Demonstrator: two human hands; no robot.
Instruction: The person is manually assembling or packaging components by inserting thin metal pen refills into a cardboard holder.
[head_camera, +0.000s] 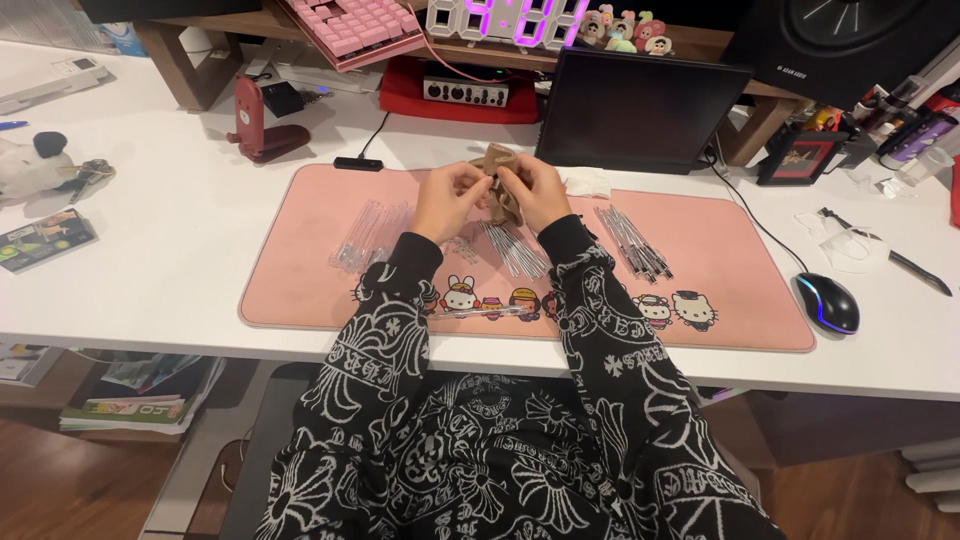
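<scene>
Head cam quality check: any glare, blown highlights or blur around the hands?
Head view: the digital clock glows purple-white, its digits blown out; the white desk is bright but not clipped; both hands, left and right, and the tan pouch look slightly soft; edges show wide-angle bending.

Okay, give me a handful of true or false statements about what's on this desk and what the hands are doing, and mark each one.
1. Both hands, the left hand and the right hand, hold a small tan pouch. True.
2. The computer mouse lies on the pink desk mat. False: it sits on the white desk, beside the mat's right edge.
3. Bundles of thin silvery sticks lie on the mat. True.
4. The pink keyboard rests on the mat. False: it is up on the wooden shelf behind.
</scene>
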